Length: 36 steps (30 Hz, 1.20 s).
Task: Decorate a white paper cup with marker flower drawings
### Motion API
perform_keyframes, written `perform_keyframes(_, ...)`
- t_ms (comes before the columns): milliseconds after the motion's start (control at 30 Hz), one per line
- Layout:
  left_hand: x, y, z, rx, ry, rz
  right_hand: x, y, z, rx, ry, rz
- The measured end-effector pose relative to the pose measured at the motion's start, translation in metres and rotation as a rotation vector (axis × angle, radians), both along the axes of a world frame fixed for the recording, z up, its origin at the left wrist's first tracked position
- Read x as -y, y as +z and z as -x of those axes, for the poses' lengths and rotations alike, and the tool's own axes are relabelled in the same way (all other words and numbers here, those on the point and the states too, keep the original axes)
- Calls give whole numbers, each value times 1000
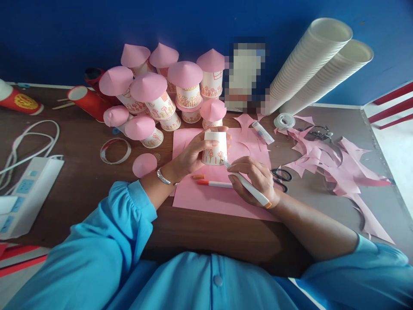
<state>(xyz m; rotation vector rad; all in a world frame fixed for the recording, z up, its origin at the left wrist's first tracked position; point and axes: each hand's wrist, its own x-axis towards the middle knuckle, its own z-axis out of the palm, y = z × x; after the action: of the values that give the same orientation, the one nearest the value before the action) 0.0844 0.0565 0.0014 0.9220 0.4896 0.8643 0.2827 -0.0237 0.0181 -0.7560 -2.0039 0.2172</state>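
Note:
My left hand (195, 151) holds a small white paper cup (215, 140) upside down, its wider rim low. Red and orange flowers are drawn around the lower part of the cup. In my right hand (254, 178) is a white marker (251, 188) with an orange end, its tip at the cup's lower right side. Under both hands lies pink paper (222, 202). On it rest a white marker with a red-orange cap (215, 184) and a loose orange cap (198, 176).
Several decorated cups with pink cone roofs (148, 92) stand at the back. Tall stacks of paper cups (309, 64) lean at the right. Pink scraps (345, 168), scissors (281, 176) and clear tape (284, 121) lie right. A tape ring (115, 151) and power strip (35, 189) are left.

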Motion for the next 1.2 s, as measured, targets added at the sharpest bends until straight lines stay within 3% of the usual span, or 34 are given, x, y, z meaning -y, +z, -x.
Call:
perform_keyframes(467,0,-5,3,-53,8,-29,0,2,1,39,-10,-6)
perform_keyframes(867,3,3,2,-73,-2,-105,0,4,0,49,62,-28)
perform_keyframes(1200,-2,6,1,-27,68,61,1,3,-1,12,108,-26)
